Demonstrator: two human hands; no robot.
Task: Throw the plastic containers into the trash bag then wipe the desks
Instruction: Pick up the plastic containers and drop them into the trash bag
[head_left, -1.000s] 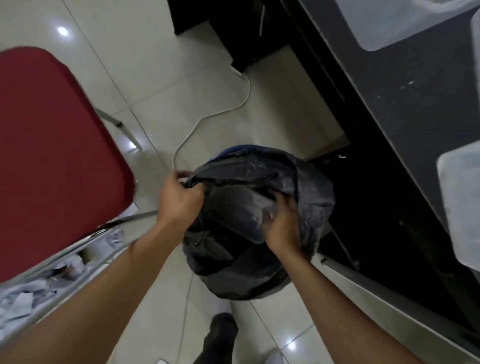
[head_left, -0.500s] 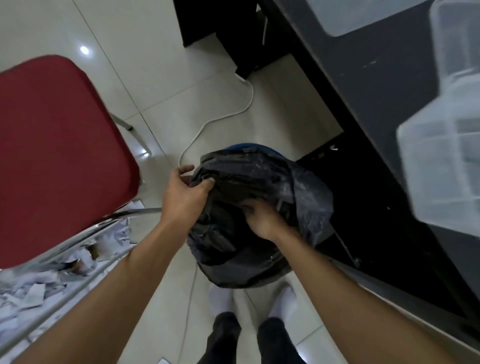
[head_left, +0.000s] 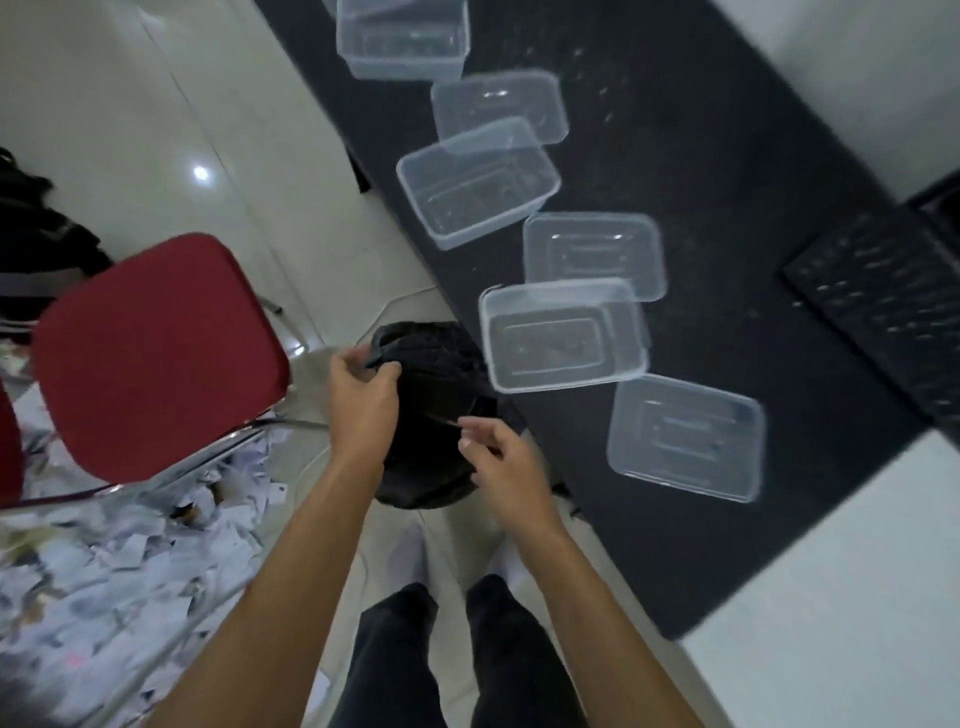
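Head view: the black trash bag (head_left: 436, 410) is being held open on the floor, just left of the black desk (head_left: 727, 156), its rim being pinched between the thumb and curled fingers of the left hand (head_left: 363, 400). The right hand (head_left: 501, 462) is being held over the bag's near side, fingers loosely spread, nothing being gripped. On the desk, clear plastic containers are being left in a row: the nearest tub (head_left: 563, 335) at the desk's left edge just right of the bag, a second tub (head_left: 478, 182) farther off, a third tub (head_left: 402, 36) at the far end, flat lids (head_left: 685, 439) lying between and beside them. A keyboard (head_left: 883, 306) is lying at the right. A red chair (head_left: 156, 353) is standing left of the bag, over shredded paper (head_left: 104, 571).
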